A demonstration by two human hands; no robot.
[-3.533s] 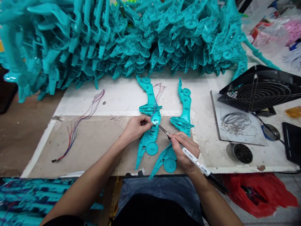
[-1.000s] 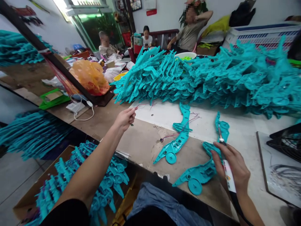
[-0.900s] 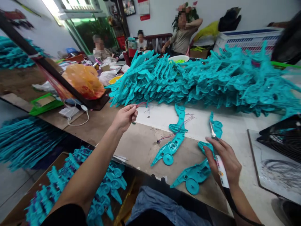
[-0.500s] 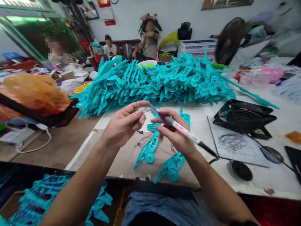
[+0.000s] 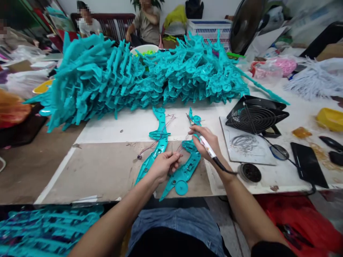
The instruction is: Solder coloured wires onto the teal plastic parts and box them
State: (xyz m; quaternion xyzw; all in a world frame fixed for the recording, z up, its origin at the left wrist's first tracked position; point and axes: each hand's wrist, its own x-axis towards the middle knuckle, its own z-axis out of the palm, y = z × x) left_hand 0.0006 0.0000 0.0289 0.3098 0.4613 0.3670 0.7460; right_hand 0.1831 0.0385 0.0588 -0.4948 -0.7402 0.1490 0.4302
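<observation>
— What fills the view, biggest first?

— From where I sit, the desk (image 5: pixel 107 167) carries a long heap of teal plastic shells (image 5: pixel 139 75) across its far half. Right of that lies a black fan grille (image 5: pixel 255 116), tilted, with a grey mat (image 5: pixel 246 146) in front of it bearing a coil of wire. A red bag (image 5: pixel 302 221) sits below the desk's near edge on the right.

— Containers?

— A box (image 5: pixel 40 228) at lower left holds more teal shells. A small round tin (image 5: pixel 250 172) stands near the right wrist; its contents look dark, I can't tell more. A yellow tray (image 5: pixel 329 119) sits far right; what is in it I cannot see.

— And my hands?

— My left hand (image 5: pixel 162 166) is pinched shut on thin wires (image 5: pixel 179 148) between two flat teal shells: the left shell (image 5: pixel 155 146) and the right shell (image 5: pixel 187 164), which it rests over. My right hand (image 5: pixel 207 142) is closed around a soldering iron (image 5: pixel 203 141), tip pointing away above the right shell's far end.

— Room to move?

— Bare brown board (image 5: pixel 93 171) lies left of the shells, reaching the desk's near edge. To the right, the mat and tin are close beside the right hand.
</observation>
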